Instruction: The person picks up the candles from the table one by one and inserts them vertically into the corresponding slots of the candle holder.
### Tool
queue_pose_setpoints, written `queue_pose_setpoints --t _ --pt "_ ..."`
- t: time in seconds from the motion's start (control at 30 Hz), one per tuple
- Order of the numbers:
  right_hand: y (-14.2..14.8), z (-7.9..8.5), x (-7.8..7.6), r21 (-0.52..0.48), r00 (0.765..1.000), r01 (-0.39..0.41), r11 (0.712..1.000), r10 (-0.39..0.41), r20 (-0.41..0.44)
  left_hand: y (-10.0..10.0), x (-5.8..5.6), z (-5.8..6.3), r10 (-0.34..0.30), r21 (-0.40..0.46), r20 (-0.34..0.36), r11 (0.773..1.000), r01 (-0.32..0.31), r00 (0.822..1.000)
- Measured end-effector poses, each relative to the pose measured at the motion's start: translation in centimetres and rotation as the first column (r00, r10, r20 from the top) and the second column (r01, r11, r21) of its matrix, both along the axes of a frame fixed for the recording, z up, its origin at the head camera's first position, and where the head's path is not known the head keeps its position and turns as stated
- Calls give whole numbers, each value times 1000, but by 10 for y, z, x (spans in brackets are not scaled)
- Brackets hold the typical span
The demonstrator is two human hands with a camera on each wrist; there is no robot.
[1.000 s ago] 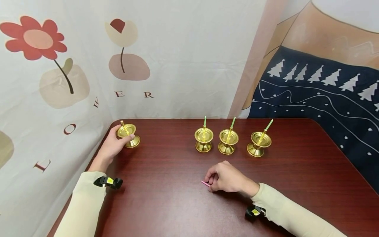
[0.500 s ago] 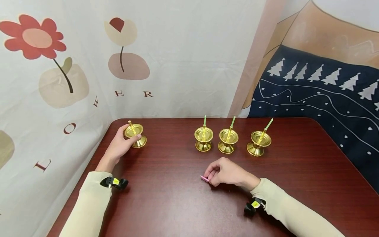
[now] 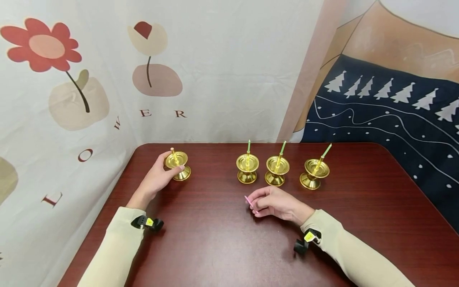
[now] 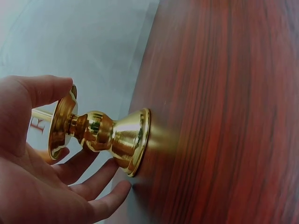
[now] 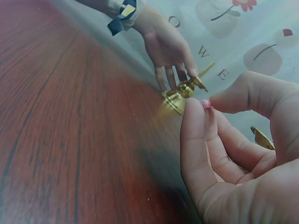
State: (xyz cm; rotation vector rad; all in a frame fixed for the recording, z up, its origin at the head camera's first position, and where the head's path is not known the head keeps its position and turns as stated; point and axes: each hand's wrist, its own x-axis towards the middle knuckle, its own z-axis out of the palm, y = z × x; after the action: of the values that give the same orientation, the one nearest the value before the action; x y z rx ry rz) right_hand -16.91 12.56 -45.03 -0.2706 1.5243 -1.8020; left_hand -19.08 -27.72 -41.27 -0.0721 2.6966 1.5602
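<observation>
My left hand grips a gold candle holder at the left of the table, thumb and fingers round its dish. In the left wrist view the candle holder's flared base is right at the tabletop, and the thumb lies on the dish rim. A bare tube rises from the dish. Between thumb and fingertips, my right hand pinches a thin pink candle, tilted, close over the table's middle. In the right wrist view only a short pink end shows between the fingers.
Three gold candle holders, the left one, the middle one and the right one, stand in a row beyond my right hand. Each bears a green candle. Printed cloth hangs behind the dark red table.
My left hand has brought the candle holder rightward along the table. The right hand has moved slightly away from me with the pink candle, which has turned to point more steeply.
</observation>
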Motion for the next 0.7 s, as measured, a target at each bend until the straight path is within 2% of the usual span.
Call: queue_pose_setpoints --t 0.17,0.37,0.7 --pt "-5 3 -2 -41 1000 -3 999 3 -6 17 -1 -2 -45 7 0 999 45 999" --pt "-12 8 -7 -71 997 -25 997 19 -79 39 -2 -3 -101 5 -11 995 101 995" --pt "-25 22 -15 -148 988 -12 989 -11 -152 69 -1 -3 -152 0 -19 988 152 988"
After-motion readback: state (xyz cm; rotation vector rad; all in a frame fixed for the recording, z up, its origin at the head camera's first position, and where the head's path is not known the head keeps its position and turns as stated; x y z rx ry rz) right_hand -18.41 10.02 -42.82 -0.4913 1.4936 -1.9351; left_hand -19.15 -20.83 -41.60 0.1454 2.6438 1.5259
